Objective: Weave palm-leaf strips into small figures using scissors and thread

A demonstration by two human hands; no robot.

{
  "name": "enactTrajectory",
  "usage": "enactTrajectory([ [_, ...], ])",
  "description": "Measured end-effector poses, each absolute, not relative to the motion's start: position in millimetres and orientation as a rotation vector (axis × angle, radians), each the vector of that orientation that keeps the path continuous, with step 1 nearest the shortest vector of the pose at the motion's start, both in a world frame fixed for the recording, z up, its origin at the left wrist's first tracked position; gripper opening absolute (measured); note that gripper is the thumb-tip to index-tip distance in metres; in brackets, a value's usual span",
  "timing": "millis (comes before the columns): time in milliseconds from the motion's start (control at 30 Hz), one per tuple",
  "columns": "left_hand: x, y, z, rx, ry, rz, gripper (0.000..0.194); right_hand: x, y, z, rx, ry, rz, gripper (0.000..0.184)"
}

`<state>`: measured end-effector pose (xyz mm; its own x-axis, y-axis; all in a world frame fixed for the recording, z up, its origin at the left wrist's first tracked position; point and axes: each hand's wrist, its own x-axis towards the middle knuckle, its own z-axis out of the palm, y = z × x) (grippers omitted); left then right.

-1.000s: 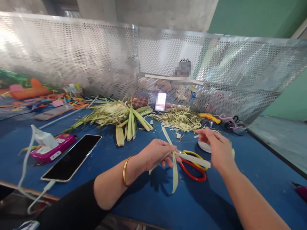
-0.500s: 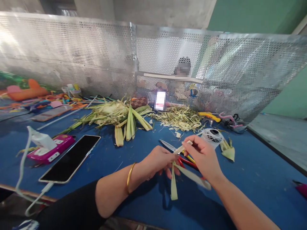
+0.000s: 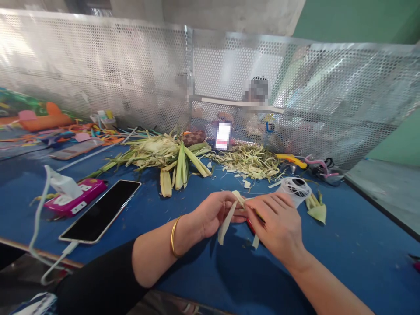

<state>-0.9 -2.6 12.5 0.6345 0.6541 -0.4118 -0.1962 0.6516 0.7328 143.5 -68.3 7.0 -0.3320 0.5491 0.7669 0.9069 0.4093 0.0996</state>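
Observation:
Between my two hands is a folded strip of pale corn husk, its ends hanging down. My left hand, with a gold bangle on the wrist, pinches the strip from the left. My right hand is closed on the strip from the other side, its fingertips meeting the left ones. Red-handled scissors lie on the table underneath, mostly covered by my hands. Just beyond my right hand stands a spool of white thread.
Corn husks and a heap of shredded husk lie along the perforated metal screen. A phone on a cable and a magenta power strip are at left. A husk piece lies at right. A person sits behind the screen.
My right hand has come down and forward over the strip, hiding the scissors more. The strip has turned, and one tail now hangs below my left fingers. The view has shifted slightly.

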Motion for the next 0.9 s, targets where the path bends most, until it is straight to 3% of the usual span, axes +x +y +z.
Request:
enactTrajectory([
  [267, -0.5, -5.2, 9.2, 0.797, 0.647, 0.674, 0.003, 137.6, -66.5, 1.5, -1.195, -2.124, -0.687, 0.017],
  [567, 0.8, -8.0, 3.8, 0.810, 0.634, 0.642, 0.010, 119.0, -69.5, -7.4, -1.030, -2.370, -0.757, 0.026],
  [800, -0.5, -5.8, 6.4, 0.863, 0.688, 0.652, 0.010, 140.9, -61.9, -10.4, -1.345, -1.739, -0.219, 0.012],
  [900, -1.0, -4.5, 7.7, 0.877, 0.721, 0.649, 0.011, 147.0, -56.8, -12.6, -1.496, -1.599, -0.024, 0.014],
])
